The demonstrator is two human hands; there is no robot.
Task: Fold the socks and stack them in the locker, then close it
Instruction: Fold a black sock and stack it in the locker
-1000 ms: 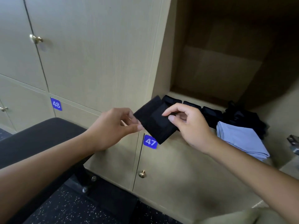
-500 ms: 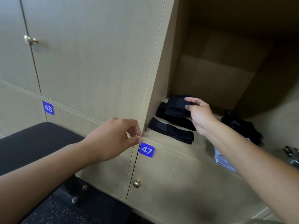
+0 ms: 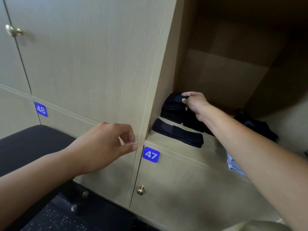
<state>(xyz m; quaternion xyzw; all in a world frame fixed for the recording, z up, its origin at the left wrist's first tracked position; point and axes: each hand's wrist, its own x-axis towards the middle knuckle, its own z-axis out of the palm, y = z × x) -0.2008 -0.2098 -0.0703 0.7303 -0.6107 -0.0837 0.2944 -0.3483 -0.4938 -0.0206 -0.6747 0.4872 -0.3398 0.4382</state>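
The open locker (image 3: pixel 176 144) shows its shelf at the upper right. My right hand (image 3: pixel 195 104) reaches inside and pinches a folded black sock (image 3: pixel 175 98) on top of a stack of folded black socks (image 3: pixel 171 112) at the back left of the shelf. One long black sock (image 3: pixel 178 133) lies flat near the shelf's front edge. A heap of unfolded dark socks (image 3: pixel 256 125) sits at the back right. A light blue folded cloth (image 3: pixel 233 165) peeks out under my right forearm. My left hand (image 3: pixel 106 145) hovers outside, fingers loosely curled, holding nothing.
Closed locker doors fill the left, with brass knobs (image 3: pixel 13 30) and blue number tags 48 (image 3: pixel 40 109) and 47 (image 3: pixel 151 155). A knob (image 3: pixel 141 190) sits on the lower door. A black padded bench (image 3: pixel 31 144) stands at the lower left over a speckled floor.
My right hand carried the folded black sock from in front of the locker into it and onto the stack. My left hand let go of the sock and stayed outside.
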